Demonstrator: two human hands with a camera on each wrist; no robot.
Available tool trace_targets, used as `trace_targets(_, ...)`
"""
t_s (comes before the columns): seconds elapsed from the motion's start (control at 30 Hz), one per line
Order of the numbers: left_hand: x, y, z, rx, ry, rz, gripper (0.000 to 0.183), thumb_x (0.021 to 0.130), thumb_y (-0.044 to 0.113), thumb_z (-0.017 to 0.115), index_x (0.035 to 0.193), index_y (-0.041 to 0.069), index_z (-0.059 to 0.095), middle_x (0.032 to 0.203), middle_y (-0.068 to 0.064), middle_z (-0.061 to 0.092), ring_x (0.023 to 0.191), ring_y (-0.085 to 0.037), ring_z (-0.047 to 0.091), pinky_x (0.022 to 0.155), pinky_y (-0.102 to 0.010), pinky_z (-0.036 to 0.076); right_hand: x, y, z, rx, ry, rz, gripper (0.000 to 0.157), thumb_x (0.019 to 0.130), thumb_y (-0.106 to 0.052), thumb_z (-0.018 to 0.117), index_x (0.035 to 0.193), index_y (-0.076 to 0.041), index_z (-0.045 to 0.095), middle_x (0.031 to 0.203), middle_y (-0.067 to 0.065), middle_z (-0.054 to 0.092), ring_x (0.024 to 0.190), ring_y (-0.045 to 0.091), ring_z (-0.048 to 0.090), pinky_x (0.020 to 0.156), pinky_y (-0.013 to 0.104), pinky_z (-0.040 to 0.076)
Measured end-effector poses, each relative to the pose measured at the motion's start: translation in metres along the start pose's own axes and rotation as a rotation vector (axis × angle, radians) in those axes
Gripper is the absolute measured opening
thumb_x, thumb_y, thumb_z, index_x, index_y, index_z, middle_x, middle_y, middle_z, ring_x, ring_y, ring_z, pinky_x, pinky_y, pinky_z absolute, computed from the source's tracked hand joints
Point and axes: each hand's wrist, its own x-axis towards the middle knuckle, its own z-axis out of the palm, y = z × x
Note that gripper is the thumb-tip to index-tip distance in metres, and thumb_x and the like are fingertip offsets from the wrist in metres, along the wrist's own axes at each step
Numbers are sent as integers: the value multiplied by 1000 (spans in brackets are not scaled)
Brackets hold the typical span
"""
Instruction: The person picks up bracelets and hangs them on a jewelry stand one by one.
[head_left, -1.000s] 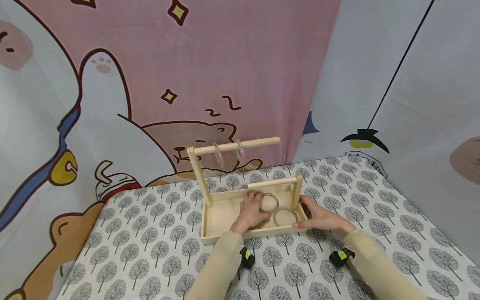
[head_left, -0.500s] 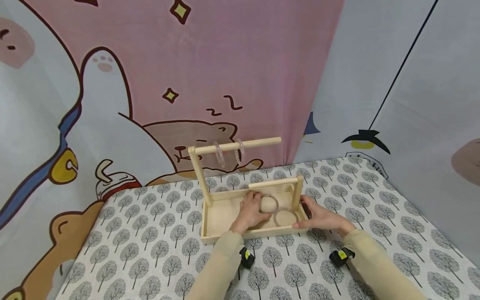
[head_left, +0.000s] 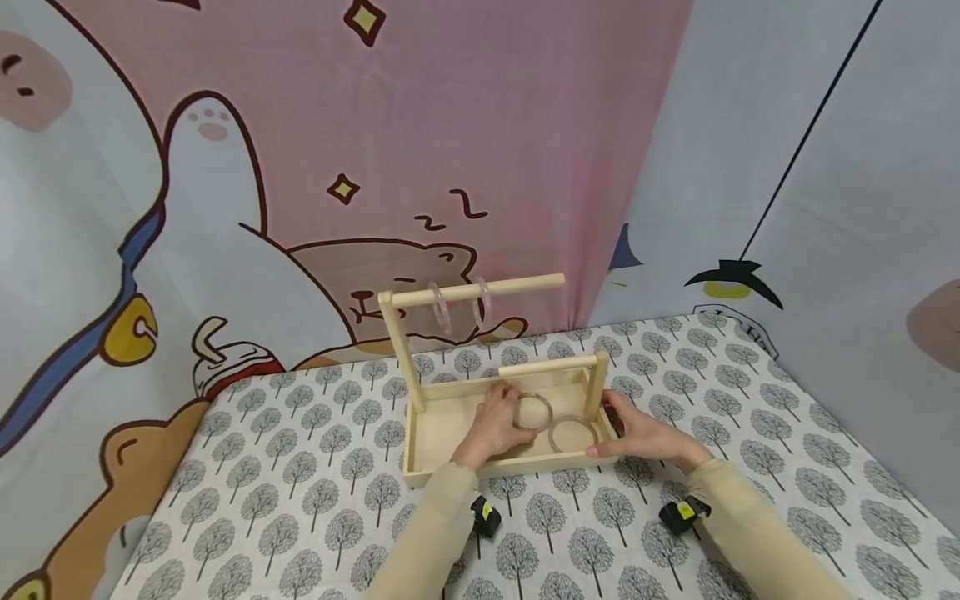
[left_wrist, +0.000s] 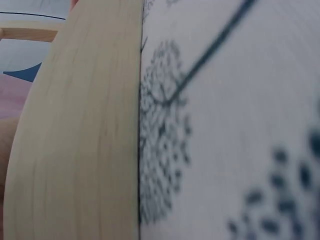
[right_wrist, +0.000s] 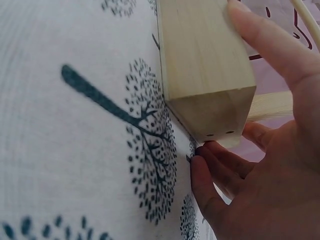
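In the head view, a wooden tray sits on the counter, with a tall post at its left end carrying an upper bar and a short post at its right end carrying a lower bar. Two hung rings are around the upper bar, apart from each other. The left hand reaches into the tray, its fingers and thumb pinching the left edge of one clear ring. A second ring lies flat on the tray floor, just to the right and nearer the person. The right hand grips the tray's right end. Compared with half a second ago, the left hand and its ring have shifted slightly left, away from the second ring, while the right hand, the second ring and the hung rings keep their places. I judge that the ring in the pinch is the one being worked on, with the tray steadied; whether it has left the tray floor, I cannot tell.

The left wrist view shows the tray's front wall standing on the patterned cloth; the pinch itself is out of sight.

In the right wrist view, the thumb is against the front wall, and fingers curl behind the end board, which has two small holes.
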Motion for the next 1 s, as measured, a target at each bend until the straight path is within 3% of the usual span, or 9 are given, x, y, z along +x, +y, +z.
trace_targets(0.37, -13, -13, -14, -1, -52, 13, 68, 74, 26, 83, 132, 1, 57, 135, -18, 47, 123, -33, 43, 100, -53, 36, -1, -1, 1, 5, 5, -4, 93, 78, -22, 80, 146, 2, 21, 134, 24, 39, 118, 38, 44, 99, 58, 38)
trace_targets(1.0, -33, -34, -24, -74, -80, 34, 72, 76, 20, 80, 139, 0, 50, 129, -16, 49, 117, -33, 43, 98, -51, 37, -2, -1, 1, 18, 10, 18, 92, 78, -23, 81, 146, 0, 23, 135, 23, 40, 119, 37, 43, 101, 59, 35)
